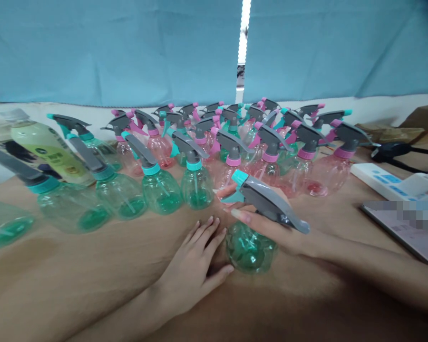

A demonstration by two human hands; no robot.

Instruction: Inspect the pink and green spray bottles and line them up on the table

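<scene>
A green spray bottle [251, 249] with a grey and teal trigger head stands upright near the table's front. My right hand [267, 225] is wrapped round its neck, just under the head, with the thumb in front. Beside it on the left, my left hand [199, 254] lies flat on the wooden table, fingers spread and holding nothing. Its fingertips come close to the bottle. Behind my hands, the nearest bottles are another green spray bottle [197, 190] and a pink spray bottle [228, 175].
Several more green and pink spray bottles crowd the back; a green one [71, 209] stands at the left. A large labelled bottle [50, 152] is behind it. At the right are a white power strip [378, 180] and a tablet-like device [395, 228]. Blue cloth [128, 52] hangs behind.
</scene>
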